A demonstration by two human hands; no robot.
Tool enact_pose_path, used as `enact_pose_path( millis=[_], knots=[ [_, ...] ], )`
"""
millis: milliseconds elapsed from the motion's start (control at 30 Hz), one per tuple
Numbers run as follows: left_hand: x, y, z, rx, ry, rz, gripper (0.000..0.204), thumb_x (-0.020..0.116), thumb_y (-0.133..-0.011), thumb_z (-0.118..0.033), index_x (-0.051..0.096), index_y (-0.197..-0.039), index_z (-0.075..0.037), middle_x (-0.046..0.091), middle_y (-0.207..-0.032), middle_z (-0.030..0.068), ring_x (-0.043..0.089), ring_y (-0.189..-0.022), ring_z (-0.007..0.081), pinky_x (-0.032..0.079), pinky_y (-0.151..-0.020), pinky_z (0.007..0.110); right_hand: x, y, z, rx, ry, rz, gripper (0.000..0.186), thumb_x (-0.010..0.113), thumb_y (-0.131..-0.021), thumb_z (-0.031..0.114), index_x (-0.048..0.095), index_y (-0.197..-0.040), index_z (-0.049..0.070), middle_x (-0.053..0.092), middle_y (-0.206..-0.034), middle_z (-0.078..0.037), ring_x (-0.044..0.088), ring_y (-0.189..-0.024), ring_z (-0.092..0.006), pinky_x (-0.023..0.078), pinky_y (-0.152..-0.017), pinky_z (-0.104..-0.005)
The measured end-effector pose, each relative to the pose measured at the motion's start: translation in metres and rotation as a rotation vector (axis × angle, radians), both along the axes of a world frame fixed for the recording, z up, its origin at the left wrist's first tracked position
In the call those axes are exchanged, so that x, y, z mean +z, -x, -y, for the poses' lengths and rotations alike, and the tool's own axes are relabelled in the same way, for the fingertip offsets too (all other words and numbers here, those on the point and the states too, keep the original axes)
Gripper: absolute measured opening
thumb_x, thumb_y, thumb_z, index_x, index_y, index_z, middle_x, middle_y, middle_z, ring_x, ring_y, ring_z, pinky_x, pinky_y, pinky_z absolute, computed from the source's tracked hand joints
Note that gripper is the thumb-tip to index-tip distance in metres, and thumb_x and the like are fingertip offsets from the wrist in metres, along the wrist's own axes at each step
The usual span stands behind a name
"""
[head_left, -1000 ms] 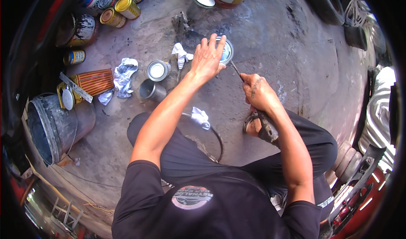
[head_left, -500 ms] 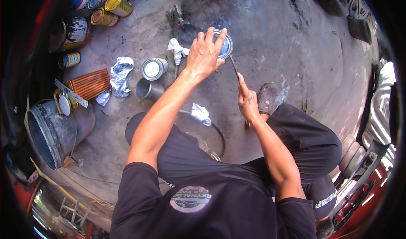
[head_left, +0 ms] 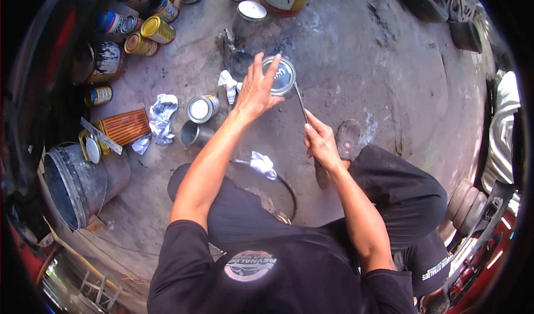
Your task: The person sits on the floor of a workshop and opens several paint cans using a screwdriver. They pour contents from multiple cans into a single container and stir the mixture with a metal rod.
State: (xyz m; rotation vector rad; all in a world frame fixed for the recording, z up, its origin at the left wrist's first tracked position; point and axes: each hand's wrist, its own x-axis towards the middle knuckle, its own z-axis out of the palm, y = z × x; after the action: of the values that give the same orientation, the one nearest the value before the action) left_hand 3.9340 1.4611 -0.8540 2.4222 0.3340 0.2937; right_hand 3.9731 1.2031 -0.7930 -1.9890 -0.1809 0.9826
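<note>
My left hand (head_left: 255, 91) grips a round metal can (head_left: 283, 79) from above, fingers spread over its lid and rim. My right hand (head_left: 319, 139) is closed around a long thin metal tool (head_left: 301, 104), whose tip touches the lid's right rim; its broader dark end (head_left: 321, 175) extends below the hand. Left of these are a crumpled white cloth (head_left: 228, 83), a small can with a pale top (head_left: 200, 111) and an open metal cup (head_left: 192, 133). Nearer my legs, another white cloth (head_left: 261, 164) lies by a curved dark hose (head_left: 291, 194).
Paint cans (head_left: 157, 30) cluster at upper left, with a large bucket (head_left: 78, 183) at lower left beside an orange striped container (head_left: 123, 124). A bigger pail (head_left: 286, 0) stands at the back. Tires (head_left: 423, 3) and a white covering (head_left: 500, 125) line the right side.
My right hand has shifted its grip on the tool, whose broad end swung from along my forearm to below the hand. My left hand and the can now appear lower and farther left.
</note>
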Motion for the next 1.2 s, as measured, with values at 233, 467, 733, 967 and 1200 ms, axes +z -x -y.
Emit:
enact_pose_path(
  millis=[233,467,733,967,1200],
  knots=[
    [-0.017,-0.001,0.003,0.036,0.116,0.153,0.12,0.103,-0.062,-0.014,0.047,-0.169,-0.016,0.047,-0.164,0.0252,0.054,-0.144,0.0513,0.052,-0.12,0.055,-0.009,0.014,0.01,-0.113,-0.062,0.012,0.049,0.062,-0.116,0.023,0.063,-0.161,0.004,0.06,-0.071,-0.001,0.056,-0.058,-0.0092,0.05,-0.054,-0.03],
    [0.088,0.012,0.006,-0.04,0.064,0.357,0.114,0.101,-0.061,-0.02,0.053,-0.164,-0.012,0.051,-0.164,0.0257,0.055,-0.146,0.0485,0.047,-0.121,0.058,0.1,0.041,0.034,-0.19,0.034,0.005,0.034,0.066,-0.114,0.016,0.073,-0.137,-0.009,0.072,-0.073,-0.009,0.069,-0.062,-0.0149,0.054,-0.059,-0.0324],
    [0.231,0.06,0.017,-0.024,-0.124,0.425,0.129,0.111,-0.068,-0.032,0.03,-0.168,-0.019,0.042,-0.164,0.0301,0.058,-0.141,0.0464,0.061,-0.11,0.053,0.217,0.027,0.063,0.33,-0.332,0.357,0.028,0.065,-0.104,0.001,0.075,-0.127,-0.01,0.072,-0.062,-0.001,0.071,-0.051,-0.016,0.055,-0.052,-0.0288],
    [0.17,0.034,0.021,-0.008,-0.193,0.319,0.113,0.105,-0.063,-0.02,0.051,-0.162,-0.016,0.052,-0.159,0.0331,0.059,-0.137,0.0516,0.05,-0.113,0.06,0.172,0.008,0.05,0.273,0.065,0.321,0.032,0.07,-0.103,0.004,0.074,-0.133,-0.008,0.074,-0.078,-0.02,0.073,-0.063,-0.0347,0.056,-0.062,-0.043],
    [0.045,-0.002,-0.005,-0.054,0.153,0.101,0.109,0.098,-0.066,-0.02,0.053,-0.165,-0.015,0.05,-0.166,0.0234,0.055,-0.149,0.0475,0.05,-0.122,0.054,0.117,-0.005,0.047,0.085,0.148,0.075,0.043,0.06,-0.112,0.011,0.064,-0.152,-0.006,0.076,-0.095,-0.031,0.08,-0.084,-0.0428,0.059,-0.087,-0.0515]
  ],
)
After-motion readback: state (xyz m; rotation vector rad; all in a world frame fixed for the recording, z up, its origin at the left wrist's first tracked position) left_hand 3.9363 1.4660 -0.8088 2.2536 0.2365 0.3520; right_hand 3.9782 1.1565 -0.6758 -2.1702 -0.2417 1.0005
